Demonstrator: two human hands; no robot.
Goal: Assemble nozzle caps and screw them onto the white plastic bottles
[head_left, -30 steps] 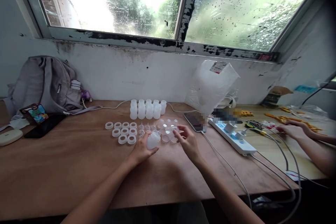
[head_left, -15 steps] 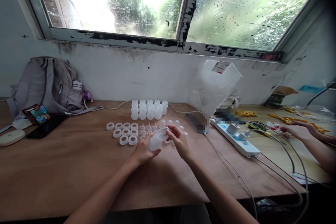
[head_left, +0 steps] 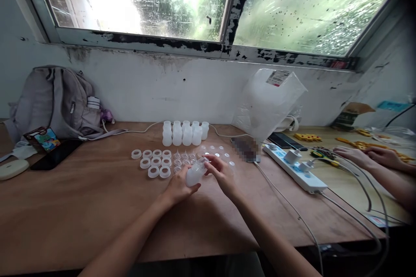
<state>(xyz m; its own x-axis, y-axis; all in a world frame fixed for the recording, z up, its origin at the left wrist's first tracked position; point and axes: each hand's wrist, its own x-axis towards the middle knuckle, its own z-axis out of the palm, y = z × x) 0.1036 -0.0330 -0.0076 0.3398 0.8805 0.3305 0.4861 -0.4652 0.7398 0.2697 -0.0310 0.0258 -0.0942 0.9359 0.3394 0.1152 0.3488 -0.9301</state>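
A frosted white baby bottle [head_left: 193,176] is tilted up to the right above the table, its body wrapped by the fingers and thumb of my left hand [head_left: 176,187]. At the bottle's upper end, the bent fingers of my right hand [head_left: 222,174] pinch at the top; fingertips partly hide the small clear part there. Behind my hands, several matching bottles [head_left: 186,136] stand upright in rows. To the left lie several translucent collar rings [head_left: 153,176], flat on the wood. Clear nipples [head_left: 184,156] sit beside them, partly behind my left hand. Small clear discs [head_left: 226,155] are spread behind my right hand.
A plastic bag [head_left: 271,99] leans on the wall. Right of me are a power strip [head_left: 297,171], white cables and a blurred phone [head_left: 246,150]. Another person's hands [head_left: 354,157] are over the adjoining table. A backpack [head_left: 60,99] and black phone [head_left: 56,155] are at left.
The bottle stays in my hands with only a slight shift of the fingers at its top. The view has tilted a little. The other person's hands have moved slightly left.
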